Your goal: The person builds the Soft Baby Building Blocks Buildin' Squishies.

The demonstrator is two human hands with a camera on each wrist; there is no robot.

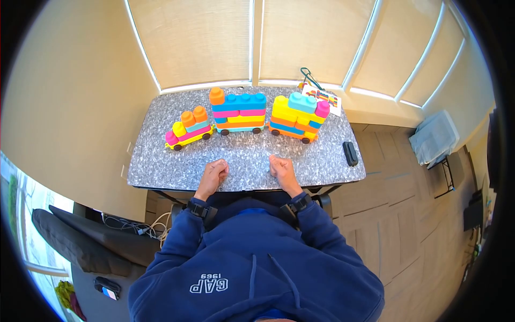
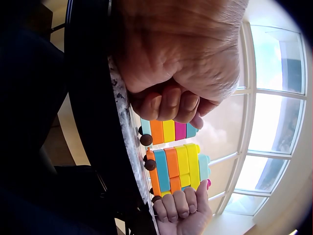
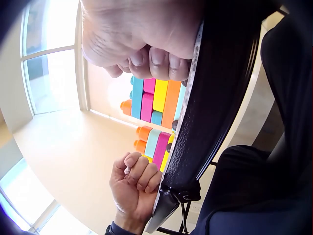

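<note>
Both hands rest near the table's front edge, fingers curled, nothing seen in them: the left hand (image 1: 214,176) (image 2: 181,54) and the right hand (image 1: 284,173) (image 3: 142,34). Beyond them stands a row of three wheeled block vehicles. At the left is a small yellow and pink one (image 1: 189,134) with orange blocks on top. The middle car (image 1: 239,114) is taller, with blue, pink, yellow and orange layers and an orange block at its upper left. On the right, a mostly yellow and orange car (image 1: 296,119) carries a light blue and a pink block. Neither hand touches them.
A speckled grey table (image 1: 177,166) holds everything. A black case (image 1: 350,154) lies at its right side. Behind the right car are a printed picture sheet (image 1: 333,102) and a dark green loop (image 1: 311,77). A grey bin (image 1: 433,138) stands off to the right.
</note>
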